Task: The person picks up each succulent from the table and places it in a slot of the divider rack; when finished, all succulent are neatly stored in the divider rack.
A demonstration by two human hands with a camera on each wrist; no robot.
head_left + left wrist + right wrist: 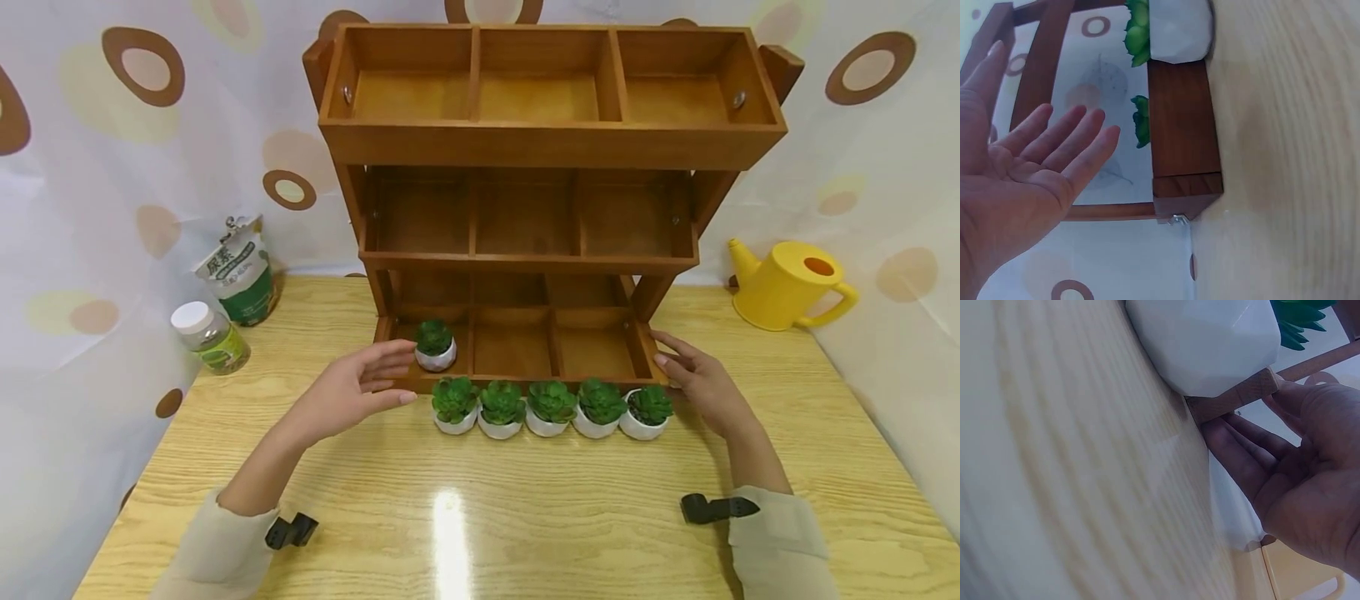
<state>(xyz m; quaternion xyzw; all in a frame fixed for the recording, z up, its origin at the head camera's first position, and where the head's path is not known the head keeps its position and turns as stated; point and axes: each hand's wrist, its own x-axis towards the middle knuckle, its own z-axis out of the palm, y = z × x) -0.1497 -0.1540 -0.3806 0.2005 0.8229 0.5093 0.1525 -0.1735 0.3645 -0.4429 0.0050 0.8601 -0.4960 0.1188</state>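
Note:
A three-tier wooden shelf (555, 146) with divided compartments stands on the table. One small artificial succulent in a white faceted pot (436, 354) sits in the bottom-left compartment. My left hand (348, 392) is beside that pot, fingers extended and thumb apart, holding nothing; the left wrist view shows its palm turned up and free. With thumb at the top edge and fingers against the outer side, my right hand (701, 383) holds the bottom tier's right end (1235, 399). Several more potted succulents (551, 408) form a row on the table before the shelf.
A yellow watering can (783, 287) stands at the back right. At the back left are a clear jar with a white lid (212, 340) and a green-and-white bag (242, 279) closed by a clip. Behind the table (570, 517) hangs a patterned cloth (90, 225).

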